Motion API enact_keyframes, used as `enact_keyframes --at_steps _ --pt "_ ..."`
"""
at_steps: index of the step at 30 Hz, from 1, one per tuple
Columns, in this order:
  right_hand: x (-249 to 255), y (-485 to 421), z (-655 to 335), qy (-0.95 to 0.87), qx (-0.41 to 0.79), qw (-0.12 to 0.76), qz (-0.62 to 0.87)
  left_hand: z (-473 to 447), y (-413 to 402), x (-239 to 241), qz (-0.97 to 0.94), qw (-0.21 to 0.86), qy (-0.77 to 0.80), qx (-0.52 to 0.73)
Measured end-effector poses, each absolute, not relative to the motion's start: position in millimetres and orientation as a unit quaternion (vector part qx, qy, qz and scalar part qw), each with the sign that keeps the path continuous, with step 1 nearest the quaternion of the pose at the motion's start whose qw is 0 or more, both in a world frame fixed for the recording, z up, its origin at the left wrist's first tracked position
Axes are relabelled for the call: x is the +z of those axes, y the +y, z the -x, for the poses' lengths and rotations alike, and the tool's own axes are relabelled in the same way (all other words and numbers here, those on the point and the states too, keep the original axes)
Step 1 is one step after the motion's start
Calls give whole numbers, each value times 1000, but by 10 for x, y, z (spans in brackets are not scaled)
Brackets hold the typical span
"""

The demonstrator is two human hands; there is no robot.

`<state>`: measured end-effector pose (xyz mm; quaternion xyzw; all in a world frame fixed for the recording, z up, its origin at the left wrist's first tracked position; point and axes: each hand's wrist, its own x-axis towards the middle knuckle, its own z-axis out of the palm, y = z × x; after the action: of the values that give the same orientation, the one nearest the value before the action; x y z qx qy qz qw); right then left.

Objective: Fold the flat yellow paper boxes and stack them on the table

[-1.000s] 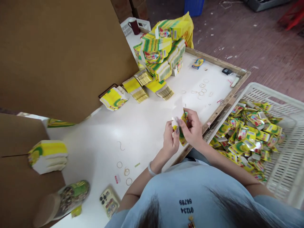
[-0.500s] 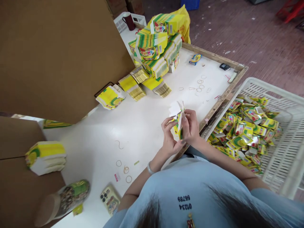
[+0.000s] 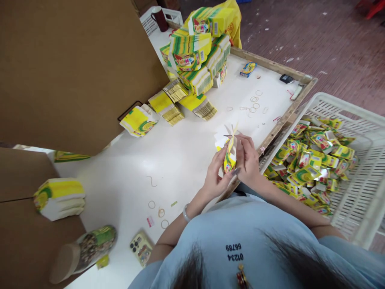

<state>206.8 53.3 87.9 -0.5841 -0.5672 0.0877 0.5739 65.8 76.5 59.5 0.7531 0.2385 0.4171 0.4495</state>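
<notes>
**Small carton half-formed between both hands**

I see both hands together at the near edge of the white table (image 3: 180, 160), just left of the white crate (image 3: 355, 188). The left hand (image 3: 215, 176) grips the little yellow carton (image 3: 229, 158) from its 9 o'clock side, and the right hand (image 3: 248, 160) pinches it from 3 o'clock; its white flaps stand open at 12 o'clock. I judge the step in hand to be squaring up the carton, so the next move calls for tucking those flaps closed while the body stays pinched.

At 3 o'clock of the hands, the crate holds loose yellow-green sachets (image 3: 309, 160). At 11 o'clock sit the stacks of flat cartons (image 3: 195, 60); their red logo is too small to read. The shirt (image 3: 234, 253) shows digits, upside down from here: "0123" and "56789".
</notes>
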Motion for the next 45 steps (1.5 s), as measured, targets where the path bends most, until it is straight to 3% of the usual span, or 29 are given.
enact_keyframes --at_steps 9,15,18,24,29,35,38,42,45 --pt "789 517 -1998 -522 100 611 587 -659 589 668 -612 564 358 424" --pt "653 408 -2013 -467 205 653 560 -613 476 692 -515 623 385 445" --pt "589 237 -2084 -499 234 630 548 -493 372 650 -513 661 359 414" --pt "594 -19 -2137 -510 422 546 514 -239 262 572 -522 715 329 329" --pt "615 8 -2025 -524 316 580 537 -248 303 602 -562 632 352 401" --pt "536 -12 -2236 -679 234 543 436 -209 398 713 -621 613 368 320" --pt "564 -42 -2322 -685 315 494 432 -184 443 763 -647 593 370 306" --pt "729 -48 -2243 -550 535 427 479 -162 480 805 -661 556 395 312" --pt "846 -21 -2219 -509 614 394 456 -164 487 815 -661 552 398 317"
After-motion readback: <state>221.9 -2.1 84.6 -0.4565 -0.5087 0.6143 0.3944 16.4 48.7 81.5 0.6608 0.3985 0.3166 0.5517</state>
